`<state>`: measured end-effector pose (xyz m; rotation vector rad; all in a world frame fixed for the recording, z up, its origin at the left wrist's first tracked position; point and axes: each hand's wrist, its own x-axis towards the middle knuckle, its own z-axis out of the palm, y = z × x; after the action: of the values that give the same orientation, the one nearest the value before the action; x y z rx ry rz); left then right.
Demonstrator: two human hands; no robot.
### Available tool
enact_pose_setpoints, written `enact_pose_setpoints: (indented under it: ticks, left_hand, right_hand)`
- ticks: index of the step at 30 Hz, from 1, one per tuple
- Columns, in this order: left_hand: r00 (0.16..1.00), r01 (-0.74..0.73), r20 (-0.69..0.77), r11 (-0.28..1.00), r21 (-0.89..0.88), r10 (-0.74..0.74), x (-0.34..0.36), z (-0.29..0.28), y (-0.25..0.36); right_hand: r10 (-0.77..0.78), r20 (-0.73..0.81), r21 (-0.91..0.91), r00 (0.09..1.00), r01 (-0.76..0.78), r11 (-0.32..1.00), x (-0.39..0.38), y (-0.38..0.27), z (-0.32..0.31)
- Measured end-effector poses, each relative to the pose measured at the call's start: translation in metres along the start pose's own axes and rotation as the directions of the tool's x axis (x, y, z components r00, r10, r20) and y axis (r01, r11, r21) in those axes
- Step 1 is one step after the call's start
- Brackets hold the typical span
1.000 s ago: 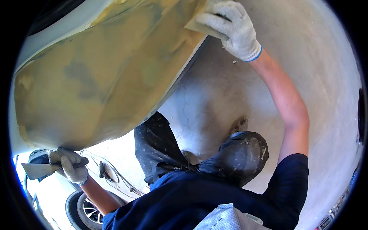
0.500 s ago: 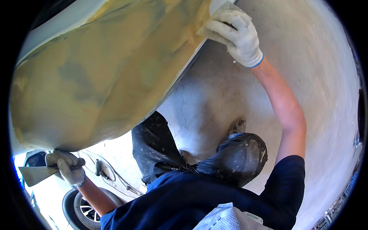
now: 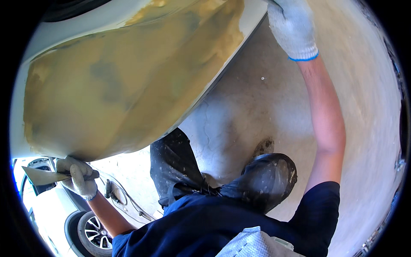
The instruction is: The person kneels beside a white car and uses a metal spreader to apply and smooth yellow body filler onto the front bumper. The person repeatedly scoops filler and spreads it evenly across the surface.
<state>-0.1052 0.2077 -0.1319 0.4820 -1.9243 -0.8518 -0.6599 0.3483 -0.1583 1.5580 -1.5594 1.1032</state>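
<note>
A large curved car body panel (image 3: 111,90) fills the upper left, its white paint mostly covered by a smeared yellow-brown layer with greyish patches. Below the panel's lower left edge, my gloved left hand (image 3: 78,177) is closed round the dark handle of a putty knife (image 3: 43,176), whose broad flat blade points left. My gloved right hand (image 3: 293,32) is at the top edge of the view, beside the panel's far right edge. Its fingers are partly cut off; a sliver of the thin flat sheet (image 3: 276,4) it grips shows there.
A white car (image 3: 55,210) with a spoked wheel (image 3: 95,233) stands at lower left. Near it, a dark hand tool (image 3: 108,188) and cables (image 3: 124,197) lie on the concrete floor (image 3: 239,107). My bent legs (image 3: 265,180) are under the panel's edge.
My right hand has moved up and to the right, off the coated area toward the top edge. The left hand with the putty knife has shifted slightly right and up. The view has shifted a little.
</note>
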Motion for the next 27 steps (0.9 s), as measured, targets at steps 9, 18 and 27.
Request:
enact_pose_setpoints:
  ticks: [9, 18, 27]
  left_hand:
    - [0.997, 0.032, -0.070, 0.999, -0.029, -0.034, -0.003, -0.003, 0.000]
    - [0.989, 0.042, -0.138, 0.999, -0.016, -0.044, -0.007, 0.001, -0.005]
    - [0.975, 0.100, -0.198, 0.995, -0.023, -0.103, -0.006, 0.012, 0.000]
  right_hand:
    - [0.025, 0.074, -0.051, 0.997, -0.022, 0.998, 0.006, -0.053, 0.003]
    - [0.026, 0.141, -0.113, 0.990, -0.010, 0.994, 0.005, -0.118, 0.013]
    - [0.321, 0.123, -0.100, 0.939, -0.310, 0.945, 0.022, -0.089, -0.006]
